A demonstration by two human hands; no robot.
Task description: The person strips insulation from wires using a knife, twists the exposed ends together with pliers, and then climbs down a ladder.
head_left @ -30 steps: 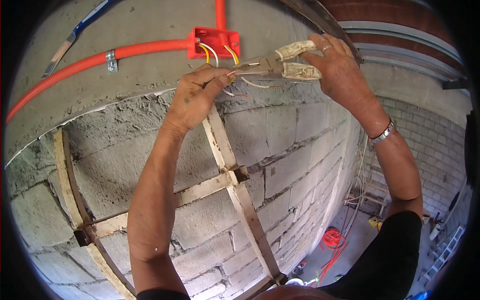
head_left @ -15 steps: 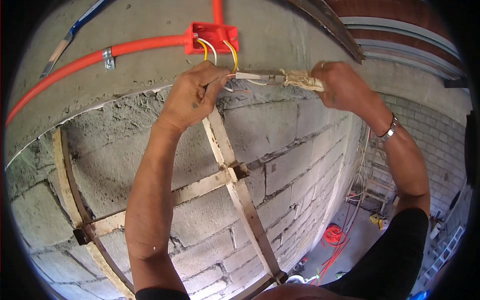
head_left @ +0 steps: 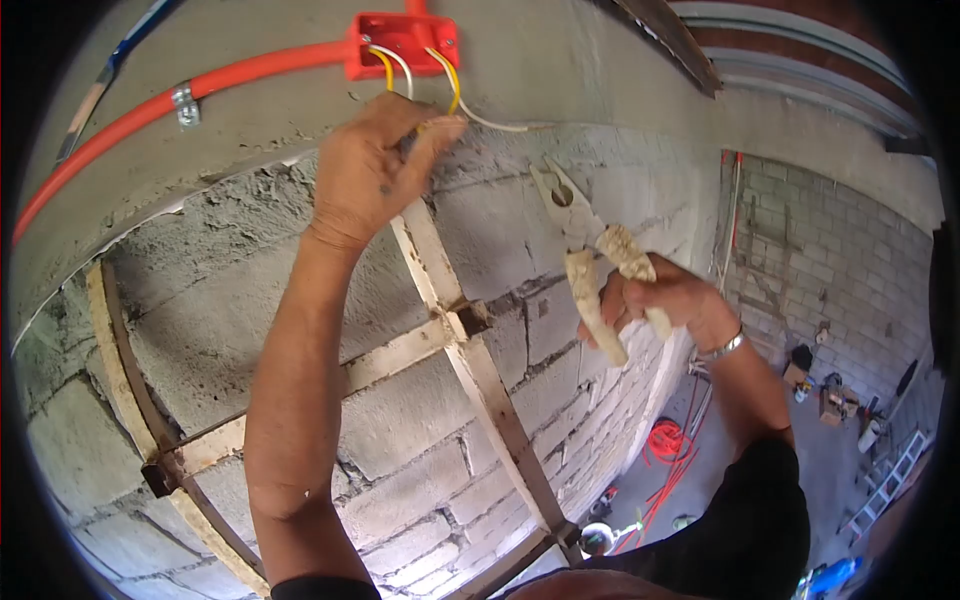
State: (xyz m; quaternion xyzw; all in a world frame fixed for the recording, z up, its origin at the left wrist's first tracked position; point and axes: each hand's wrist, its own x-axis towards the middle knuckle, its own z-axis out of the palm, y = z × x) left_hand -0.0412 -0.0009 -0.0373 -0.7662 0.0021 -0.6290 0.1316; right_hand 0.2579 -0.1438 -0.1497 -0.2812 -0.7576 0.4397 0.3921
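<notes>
My left hand (head_left: 380,170) is closed just below the red junction box (head_left: 402,50), pinching the ends of yellow wire (head_left: 456,92). A white wire (head_left: 407,72) from the box also runs down behind these fingers. Another white wire (head_left: 495,126) extends free to the right, its tip bare. Lower and to the right, my right hand (head_left: 665,300) grips combination pliers (head_left: 570,205) by their worn, pale-wrapped handles. The plier jaws are apart, pointing up and left, with nothing between them.
Orange-red conduit (head_left: 260,80) runs left from the box, held by a metal clamp (head_left: 186,103). A rusty metal frame (head_left: 480,385) stands before the block wall. Far below are a red conduit coil (head_left: 668,440) and a ladder (head_left: 888,485). A long blue-handled tool (head_left: 110,75) is at upper left.
My right hand has drawn the pliers off the wires, down and towards me, and their jaws and handles have spread. My left hand stays by the wires. The view has shifted slightly.
</notes>
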